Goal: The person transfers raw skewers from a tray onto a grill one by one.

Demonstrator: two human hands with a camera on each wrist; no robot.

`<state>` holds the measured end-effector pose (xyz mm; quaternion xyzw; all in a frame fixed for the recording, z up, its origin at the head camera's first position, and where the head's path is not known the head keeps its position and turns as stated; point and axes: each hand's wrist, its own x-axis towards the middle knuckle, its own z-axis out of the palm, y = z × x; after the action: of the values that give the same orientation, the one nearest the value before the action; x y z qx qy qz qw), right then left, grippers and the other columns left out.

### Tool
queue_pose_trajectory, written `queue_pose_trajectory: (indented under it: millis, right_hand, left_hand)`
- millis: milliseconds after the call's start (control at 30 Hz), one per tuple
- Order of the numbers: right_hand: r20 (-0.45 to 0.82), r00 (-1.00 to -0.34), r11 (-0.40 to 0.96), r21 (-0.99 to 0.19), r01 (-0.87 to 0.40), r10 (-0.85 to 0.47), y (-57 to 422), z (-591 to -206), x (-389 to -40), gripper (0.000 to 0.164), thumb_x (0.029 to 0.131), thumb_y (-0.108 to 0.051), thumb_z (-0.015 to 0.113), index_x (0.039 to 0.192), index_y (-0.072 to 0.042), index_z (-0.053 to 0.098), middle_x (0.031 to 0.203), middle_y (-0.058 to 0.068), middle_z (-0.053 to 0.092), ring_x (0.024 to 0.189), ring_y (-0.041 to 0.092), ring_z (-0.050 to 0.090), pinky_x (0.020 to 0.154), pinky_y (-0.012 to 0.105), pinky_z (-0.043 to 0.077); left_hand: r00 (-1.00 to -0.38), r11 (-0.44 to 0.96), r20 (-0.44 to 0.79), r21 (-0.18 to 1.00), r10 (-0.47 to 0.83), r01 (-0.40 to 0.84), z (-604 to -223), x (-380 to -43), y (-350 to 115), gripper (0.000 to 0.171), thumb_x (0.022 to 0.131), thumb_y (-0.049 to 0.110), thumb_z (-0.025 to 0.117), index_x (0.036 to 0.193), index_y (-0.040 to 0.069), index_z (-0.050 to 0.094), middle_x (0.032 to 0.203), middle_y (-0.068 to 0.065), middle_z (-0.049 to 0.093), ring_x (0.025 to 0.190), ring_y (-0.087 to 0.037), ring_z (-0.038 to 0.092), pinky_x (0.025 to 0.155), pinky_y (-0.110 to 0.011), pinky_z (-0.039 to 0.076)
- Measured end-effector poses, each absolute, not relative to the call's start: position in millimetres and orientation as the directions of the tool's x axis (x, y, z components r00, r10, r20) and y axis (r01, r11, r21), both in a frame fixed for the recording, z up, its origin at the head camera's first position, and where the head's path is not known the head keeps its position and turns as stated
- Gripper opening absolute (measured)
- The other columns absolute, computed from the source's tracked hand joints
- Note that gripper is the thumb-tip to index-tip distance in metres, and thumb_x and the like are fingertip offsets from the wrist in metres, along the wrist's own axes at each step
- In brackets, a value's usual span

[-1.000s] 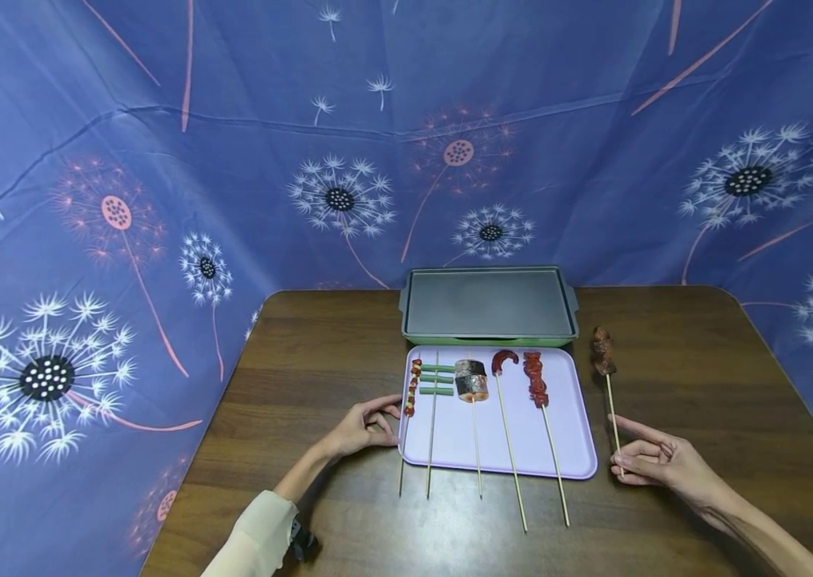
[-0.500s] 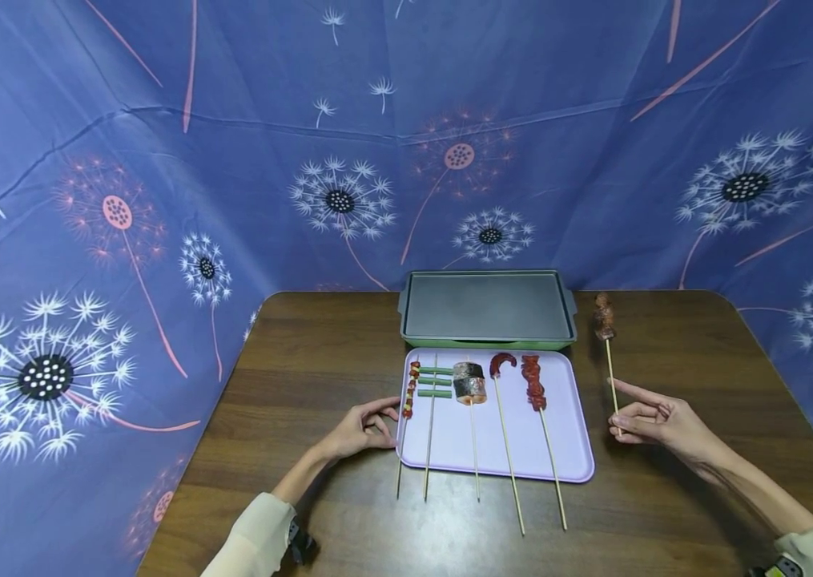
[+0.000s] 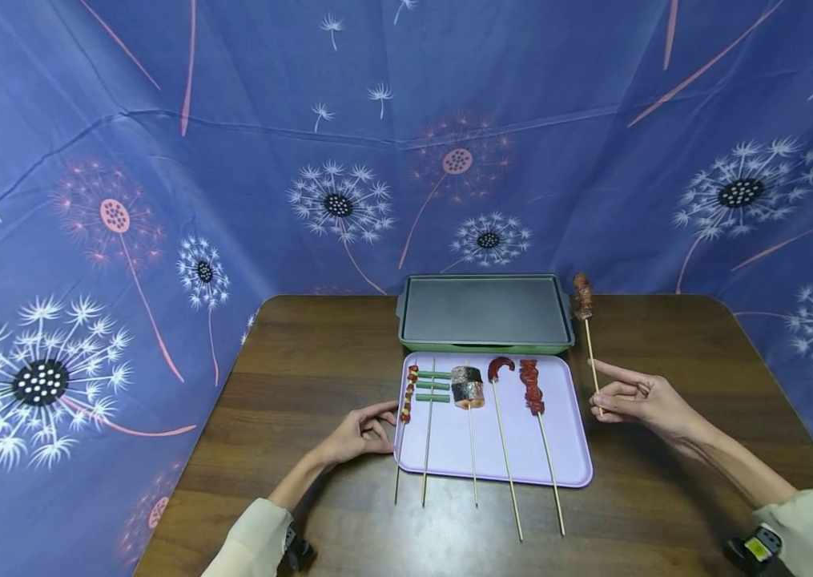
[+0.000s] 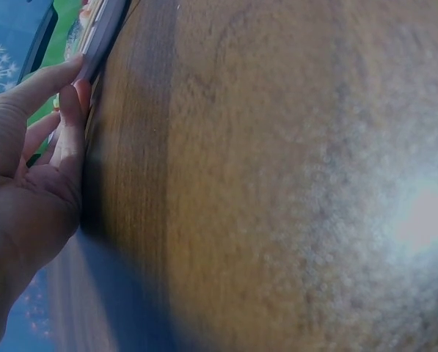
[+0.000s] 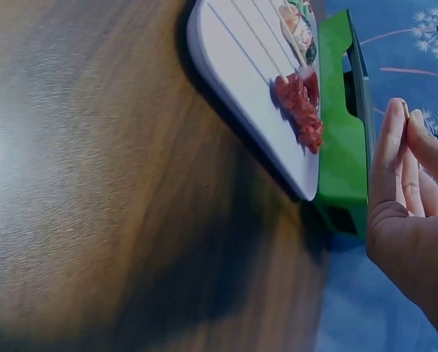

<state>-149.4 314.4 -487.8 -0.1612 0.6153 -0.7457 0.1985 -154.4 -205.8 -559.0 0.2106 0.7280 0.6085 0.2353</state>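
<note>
Blue dandelion-print cloth (image 3: 406, 80) behind worktop (image 3: 319, 344). Far centre: green-sided griddle (image 3: 485, 308), dark flat top. Lilac tray (image 3: 572, 457) just on its near side, bearing five skewers (image 3: 532, 386) side by side, bare ends projecting past the near edge. Brown meat skewer (image 3: 583, 296) held up, meat just right of griddle. Right grip (image 3: 640, 401): pinching that skewer low, right of tray. Left grip (image 3: 354, 435): at tray's left edge; whether grasping, cannot tell.
</note>
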Motion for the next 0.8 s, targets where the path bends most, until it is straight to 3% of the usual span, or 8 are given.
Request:
queue_pose_trajectory:
  millis: [300,633,800]
  right_hand:
    - [-0.048,-0.87,-0.125,-0.984,0.125,-0.491,295.3,-487.3,-167.0,0.058,0.098,0.011,0.057,0.136,-0.032,0.062,0.102,0.003,0.078,0.095,0.012,0.075,0.083,0.032,0.062]
    - [-0.081,-0.887,-0.16,-0.972,0.171,-0.455,280.8,-486.7,-183.6,0.043,0.098,0.007,0.059,0.128,-0.021,0.07,0.104,0.007,0.08,0.094,0.013,0.077,0.083,0.027,0.062]
    - [-0.081,-0.9,-0.16,-0.973,0.163,-0.429,280.2,-494.9,-188.0,0.044,0.096,0.006,0.063,0.135,-0.013,0.066,0.105,0.007,0.08,0.095,0.014,0.077,0.084,0.03,0.061]
  left_hand:
    - [-0.805,0.173,-0.087,0.985,0.587,0.02,-562.3,-156.1,-204.3,0.076,0.084,-0.009,0.076,0.151,-0.007,0.04,0.126,-0.037,0.056,0.082,-0.001,0.066,0.066,-0.013,0.052]
    - [-0.809,0.184,-0.093,0.983,0.581,0.019,-563.3,-156.5,-203.8,0.076,0.085,-0.008,0.076,0.152,-0.008,0.039,0.127,-0.037,0.056,0.081,0.0,0.065,0.066,-0.013,0.052]
    - [-0.807,0.171,-0.074,0.985,0.586,0.034,-563.2,-156.4,-204.0,0.075,0.085,-0.009,0.075,0.151,-0.011,0.038,0.126,-0.041,0.054,0.082,-0.001,0.064,0.066,-0.012,0.052]
